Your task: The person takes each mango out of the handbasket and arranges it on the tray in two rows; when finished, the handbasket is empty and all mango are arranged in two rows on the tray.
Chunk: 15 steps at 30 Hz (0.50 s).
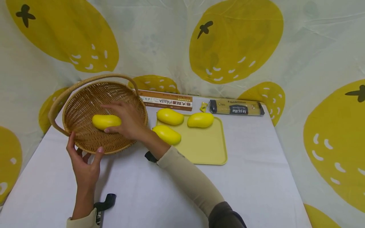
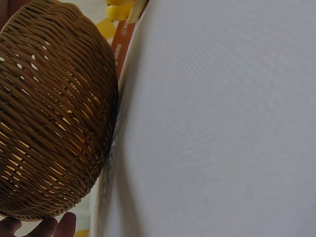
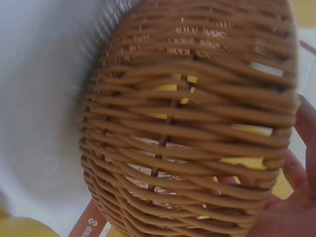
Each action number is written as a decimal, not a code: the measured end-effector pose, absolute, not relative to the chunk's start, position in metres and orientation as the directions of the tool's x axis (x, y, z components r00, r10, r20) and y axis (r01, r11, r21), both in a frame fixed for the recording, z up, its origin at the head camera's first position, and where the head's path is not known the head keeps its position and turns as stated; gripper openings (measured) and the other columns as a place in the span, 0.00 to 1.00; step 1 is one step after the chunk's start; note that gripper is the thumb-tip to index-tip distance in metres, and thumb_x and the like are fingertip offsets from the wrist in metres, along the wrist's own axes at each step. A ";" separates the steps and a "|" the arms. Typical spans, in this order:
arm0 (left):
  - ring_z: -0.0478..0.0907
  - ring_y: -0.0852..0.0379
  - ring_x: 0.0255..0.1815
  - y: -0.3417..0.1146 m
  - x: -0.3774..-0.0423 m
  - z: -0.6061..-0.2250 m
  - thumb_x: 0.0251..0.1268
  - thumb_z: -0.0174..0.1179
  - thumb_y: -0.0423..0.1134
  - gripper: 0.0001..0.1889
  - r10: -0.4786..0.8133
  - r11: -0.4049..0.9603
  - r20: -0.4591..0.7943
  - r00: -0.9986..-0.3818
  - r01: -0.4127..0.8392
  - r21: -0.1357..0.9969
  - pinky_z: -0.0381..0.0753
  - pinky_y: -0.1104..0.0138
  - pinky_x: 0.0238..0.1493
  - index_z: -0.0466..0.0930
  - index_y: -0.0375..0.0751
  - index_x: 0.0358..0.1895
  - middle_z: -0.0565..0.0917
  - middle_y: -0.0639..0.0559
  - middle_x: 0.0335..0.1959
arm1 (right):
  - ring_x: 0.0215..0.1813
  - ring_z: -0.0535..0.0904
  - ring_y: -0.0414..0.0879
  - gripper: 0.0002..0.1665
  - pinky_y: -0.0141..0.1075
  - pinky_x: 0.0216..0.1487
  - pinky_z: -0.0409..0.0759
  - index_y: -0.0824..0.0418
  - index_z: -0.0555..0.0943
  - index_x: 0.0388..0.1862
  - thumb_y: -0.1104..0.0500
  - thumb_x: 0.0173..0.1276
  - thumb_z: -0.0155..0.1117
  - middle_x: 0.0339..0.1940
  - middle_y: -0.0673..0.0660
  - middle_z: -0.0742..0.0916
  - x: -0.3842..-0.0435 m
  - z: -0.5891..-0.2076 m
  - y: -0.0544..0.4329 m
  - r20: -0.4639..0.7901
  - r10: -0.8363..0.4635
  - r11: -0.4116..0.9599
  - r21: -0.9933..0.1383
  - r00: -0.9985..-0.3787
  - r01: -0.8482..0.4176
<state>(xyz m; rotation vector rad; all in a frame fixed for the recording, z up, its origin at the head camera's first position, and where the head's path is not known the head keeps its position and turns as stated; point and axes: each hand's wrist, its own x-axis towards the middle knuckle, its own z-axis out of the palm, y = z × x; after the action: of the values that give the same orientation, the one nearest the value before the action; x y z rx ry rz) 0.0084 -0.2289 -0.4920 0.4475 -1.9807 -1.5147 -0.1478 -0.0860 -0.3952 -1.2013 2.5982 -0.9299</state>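
Observation:
A brown wicker basket [image 1: 94,91] with an arched handle stands at the left of the table, its mouth toward me. My left hand [image 1: 85,164] holds its near rim, thumb and forefinger apart; its fingertips [image 2: 64,224] also show against the weave in the left wrist view. Inside the basket is a yellow mango [image 1: 104,121]. My right hand [image 1: 126,122] reaches in around the mango's right end, thumb at its near side, forefinger stretched out above it with a gap. The other right fingers are hidden. In the right wrist view, the basket's weave [image 3: 187,113] covers most of the scene.
A pale yellow tray [image 1: 205,152] right of the basket bears three more mangoes [image 1: 200,120]. Behind lie a pasta box [image 1: 171,100], a small yellow packet [image 1: 203,107] and a spaghetti pack [image 1: 236,107]. A fruit-print cloth [image 1: 171,41] hangs behind the white table [image 1: 256,183].

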 end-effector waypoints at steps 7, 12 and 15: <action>0.64 0.43 0.80 -0.229 0.008 -0.494 0.61 0.71 0.31 0.52 -0.594 0.289 0.251 -0.764 0.088 0.953 0.77 0.69 0.67 0.52 0.58 0.86 0.54 0.60 0.86 | 0.81 0.67 0.41 0.50 0.34 0.82 0.62 0.41 0.69 0.82 0.41 0.64 0.80 0.80 0.45 0.76 -0.164 -0.399 -0.093 0.060 -0.768 0.479 -0.608 -0.638 -0.634; 0.64 0.43 0.80 -0.229 0.009 -0.494 0.61 0.71 0.31 0.52 -0.593 0.291 0.255 -0.764 0.091 0.952 0.76 0.69 0.66 0.52 0.58 0.86 0.54 0.60 0.86 | 0.81 0.67 0.37 0.53 0.33 0.82 0.61 0.38 0.67 0.83 0.38 0.62 0.80 0.80 0.38 0.75 -0.171 -0.401 -0.105 -0.005 -0.788 0.508 -0.570 -0.615 -0.646; 0.64 0.43 0.79 -0.228 0.008 -0.493 0.61 0.71 0.30 0.52 -0.590 0.289 0.262 -0.763 0.104 0.952 0.77 0.69 0.65 0.52 0.57 0.86 0.55 0.59 0.86 | 0.81 0.66 0.38 0.53 0.35 0.83 0.60 0.38 0.66 0.84 0.38 0.62 0.80 0.81 0.38 0.74 -0.173 -0.403 -0.114 -0.042 -0.795 0.523 -0.553 -0.605 -0.648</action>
<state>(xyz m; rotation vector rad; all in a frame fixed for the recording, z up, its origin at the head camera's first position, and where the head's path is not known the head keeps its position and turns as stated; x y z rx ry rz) 0.0083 -0.2285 -0.4933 0.4339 -1.9712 -1.5200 -0.1734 -0.1136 -0.4031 -1.2071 2.4764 -0.7204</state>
